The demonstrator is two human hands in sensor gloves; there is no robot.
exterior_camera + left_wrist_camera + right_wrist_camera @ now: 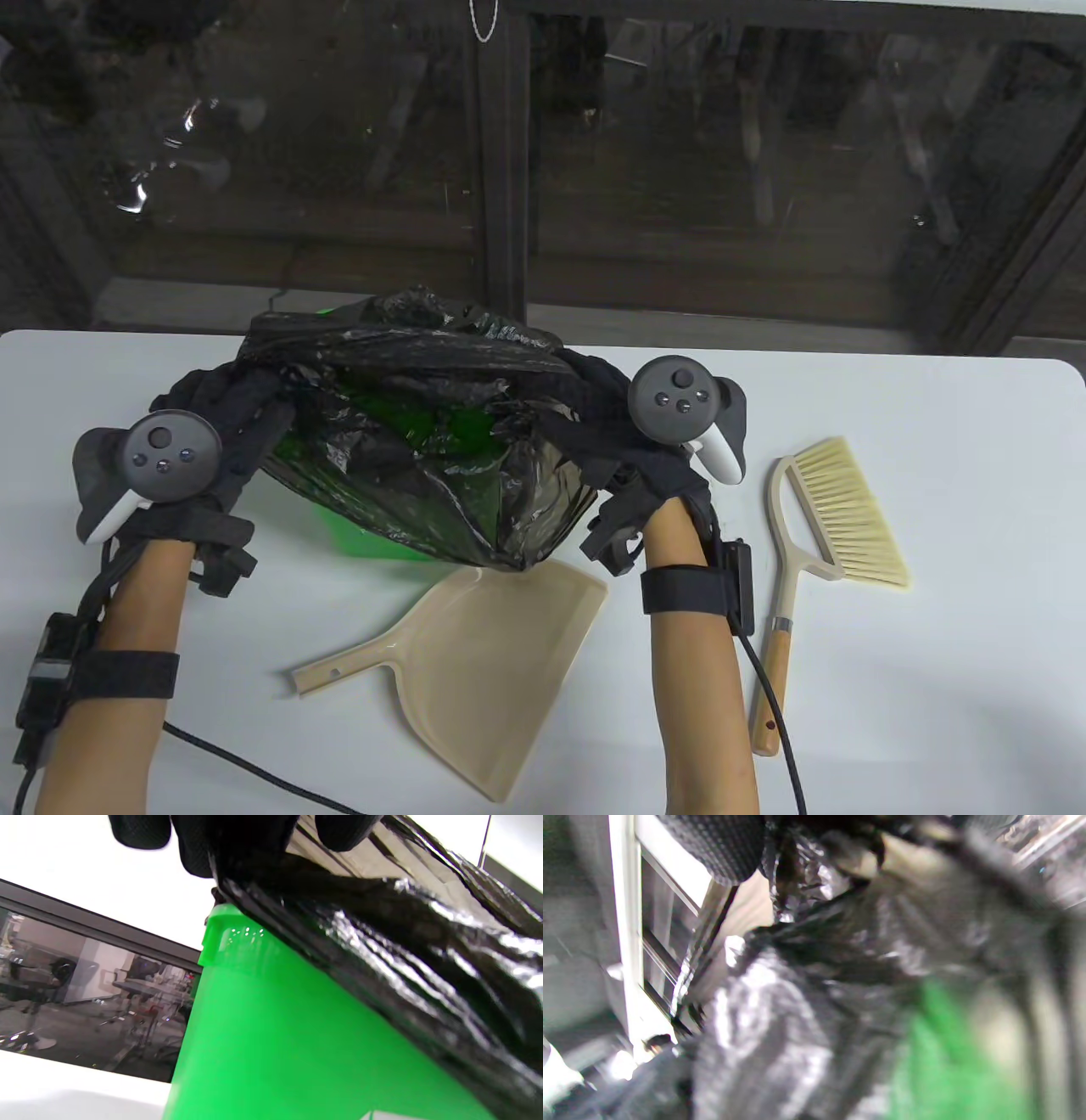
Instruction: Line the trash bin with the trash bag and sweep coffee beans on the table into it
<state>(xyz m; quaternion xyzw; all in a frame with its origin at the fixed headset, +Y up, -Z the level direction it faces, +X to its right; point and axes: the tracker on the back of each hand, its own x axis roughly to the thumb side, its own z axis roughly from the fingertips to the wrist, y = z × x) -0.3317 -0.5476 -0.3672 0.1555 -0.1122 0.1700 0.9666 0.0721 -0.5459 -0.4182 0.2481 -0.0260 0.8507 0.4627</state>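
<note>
- A green trash bin [373, 535] was set on the white surface [933, 679], toward 11 o'clock of the middle, and was draped by a black trash bag [424, 424].
- The bag's left edge was gripped by the left hand [229, 416], its fingers [140, 830] curled over the plastic at the bin's rim [220, 929].
- The bag's right edge was held by the right hand [628, 458], with its fingers [721, 849] clamped on the crumpled film.
- A beige dustpan [484, 671] was laid at 6 o'clock of the bin, touching the bag's hanging fold.
- A hand brush [814, 543] was placed at 3 o'clock of the right hand, apart from the dustpan.
- No coffee beans could be made out.
</note>
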